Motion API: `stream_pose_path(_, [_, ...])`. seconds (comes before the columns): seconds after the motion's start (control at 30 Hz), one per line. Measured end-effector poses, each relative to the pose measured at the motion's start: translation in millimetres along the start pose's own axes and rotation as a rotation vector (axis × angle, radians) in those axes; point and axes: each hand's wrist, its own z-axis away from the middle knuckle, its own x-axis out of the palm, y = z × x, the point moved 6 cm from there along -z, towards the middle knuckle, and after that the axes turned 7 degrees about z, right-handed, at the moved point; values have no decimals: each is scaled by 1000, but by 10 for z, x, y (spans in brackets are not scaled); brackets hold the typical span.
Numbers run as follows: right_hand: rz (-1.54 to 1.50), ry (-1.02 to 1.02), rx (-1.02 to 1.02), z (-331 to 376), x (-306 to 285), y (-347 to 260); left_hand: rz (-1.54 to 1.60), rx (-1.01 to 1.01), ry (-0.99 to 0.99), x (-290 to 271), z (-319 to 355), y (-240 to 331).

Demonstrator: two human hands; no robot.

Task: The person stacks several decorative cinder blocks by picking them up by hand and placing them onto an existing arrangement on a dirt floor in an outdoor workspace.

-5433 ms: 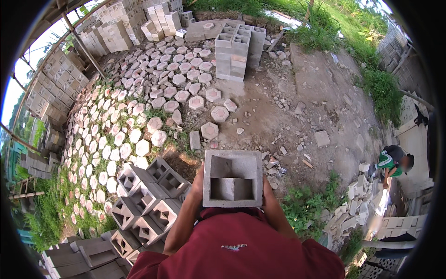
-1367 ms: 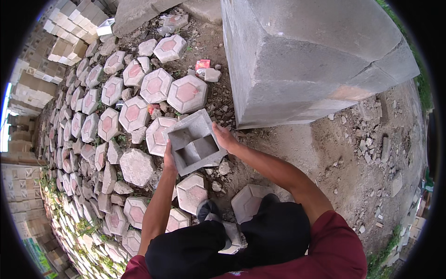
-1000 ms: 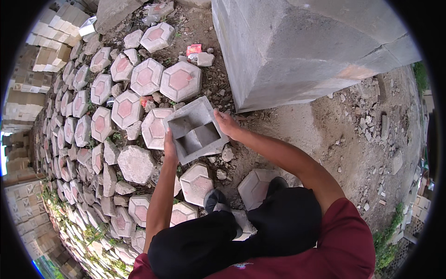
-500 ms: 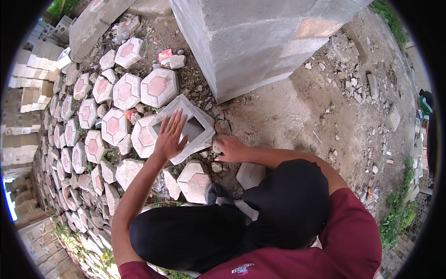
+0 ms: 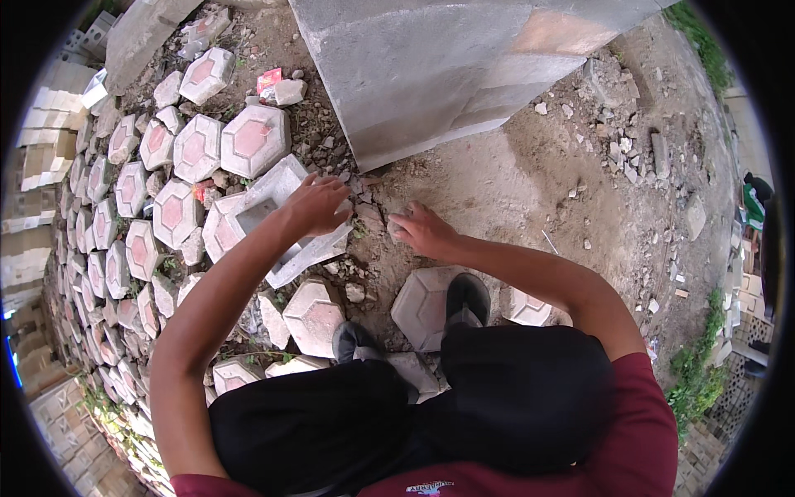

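A hollow square concrete block (image 5: pixel 286 263) lies tilted on the paving pieces, left of the middle. My left hand (image 5: pixel 319 205) is over its right corner, palm down. Its fingers are slightly bent and the thumb stands apart; whether they touch the block I cannot tell. My right hand (image 5: pixel 424 232), to the right of the block, is closed around a small grey stone (image 5: pixel 397 225), which my fingers partly cover. Between the hands lies a brownish broken piece (image 5: pixel 370 217) on the dirt.
Hexagonal pavers (image 5: pixel 253 141) with reddish centres spread across the left. A tall grey concrete pillar (image 5: pixel 414 74) stands ahead. Rubble (image 5: pixel 625 153) lies at the right. My shoes (image 5: pixel 468 300) rest by a grey hexagonal paver (image 5: pixel 418 311). A red wrapper (image 5: pixel 269 81) lies near the pillar.
My left hand has slid from the block's opening to its right corner. My right hand has moved away from the block with the stone. The view has shifted and shows both shoes.
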Motion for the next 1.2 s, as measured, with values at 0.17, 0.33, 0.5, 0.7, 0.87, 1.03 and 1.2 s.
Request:
stream_pose_path(0.17, [157,136,214,187,-282,671,-57,49,-34,293,5,-56])
stream_pose_path(0.33, [224,110,113,70,-292,598,-33,8,97,329,-85,-60])
stream_pose_path(0.5, [272,245,-77,-421,-314,237,-119,-28,86,395,-129,-71])
stream_pose_path(0.7, [490,452,-238,-775,-221,-61,-39,-15,159,458,-10,-111])
stream_pose_path(0.87, [534,358,-282,-869,-103,93,-13,45,240,435,6,-75])
stream_pose_path(1.03, [539,181,-211,-680,-6,65,-10,53,284,462,39,-99])
stream_pose_path(1.2, [410,-31,-251,7,163,69,47,79,299,432,50,-74])
